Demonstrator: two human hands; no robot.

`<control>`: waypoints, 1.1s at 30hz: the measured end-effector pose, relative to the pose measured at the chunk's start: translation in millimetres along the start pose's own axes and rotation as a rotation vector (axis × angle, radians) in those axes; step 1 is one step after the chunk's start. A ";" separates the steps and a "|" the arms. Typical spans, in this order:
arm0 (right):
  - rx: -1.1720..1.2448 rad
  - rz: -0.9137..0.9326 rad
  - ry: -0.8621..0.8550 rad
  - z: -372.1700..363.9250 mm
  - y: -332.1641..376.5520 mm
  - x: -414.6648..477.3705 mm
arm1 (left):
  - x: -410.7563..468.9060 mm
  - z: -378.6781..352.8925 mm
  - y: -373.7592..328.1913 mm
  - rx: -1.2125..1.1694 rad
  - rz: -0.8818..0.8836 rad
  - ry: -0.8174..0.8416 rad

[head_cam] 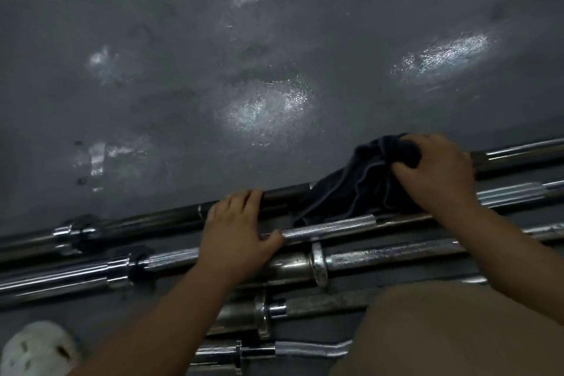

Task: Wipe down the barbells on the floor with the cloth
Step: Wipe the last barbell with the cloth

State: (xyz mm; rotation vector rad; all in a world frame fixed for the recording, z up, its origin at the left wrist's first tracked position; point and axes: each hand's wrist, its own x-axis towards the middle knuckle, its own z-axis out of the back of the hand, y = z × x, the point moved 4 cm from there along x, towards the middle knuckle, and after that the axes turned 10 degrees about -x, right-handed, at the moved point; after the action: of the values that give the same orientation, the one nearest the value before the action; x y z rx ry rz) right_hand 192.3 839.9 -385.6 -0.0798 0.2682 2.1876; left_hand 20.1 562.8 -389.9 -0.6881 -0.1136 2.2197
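Several steel barbells lie side by side on the dark floor, running from lower left to upper right. My right hand [439,171] grips a bunched dark cloth [360,180] that drapes over the farthest dark barbell [171,217] and the chrome knurled bar [329,227] beside it. My left hand [238,232] lies across these bars to the left of the cloth, fingers over the far dark bar and thumb on the knurled chrome bar. Nearer bars with collars [319,262] lie below my hands.
Grey floor [244,55] with bright light patches stretches beyond the bars. My knee [464,333] fills the lower right over the nearest bars. A white object [36,348] sits at the lower left corner.
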 end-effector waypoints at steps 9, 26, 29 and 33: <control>0.005 0.345 -0.012 -20.2 22.6 -59.5 | -6.4 -23.3 7.8 0.002 0.020 0.079; -0.060 0.488 0.069 -57.2 64.4 -54.2 | -13.6 -18.3 2.8 0.116 0.092 0.273; -0.088 0.471 0.067 -57.5 65.2 -55.1 | -12.2 -20.6 2.9 0.130 0.065 0.263; -0.140 0.478 0.088 -54.7 66.5 -51.2 | -12.5 -19.0 2.4 0.225 0.014 0.323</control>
State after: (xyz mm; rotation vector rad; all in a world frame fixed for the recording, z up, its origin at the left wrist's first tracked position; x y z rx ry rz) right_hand 166.7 749.3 -420.1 -0.2085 0.1957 2.6812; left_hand 34.9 549.6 -401.2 -0.9089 0.2990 2.0632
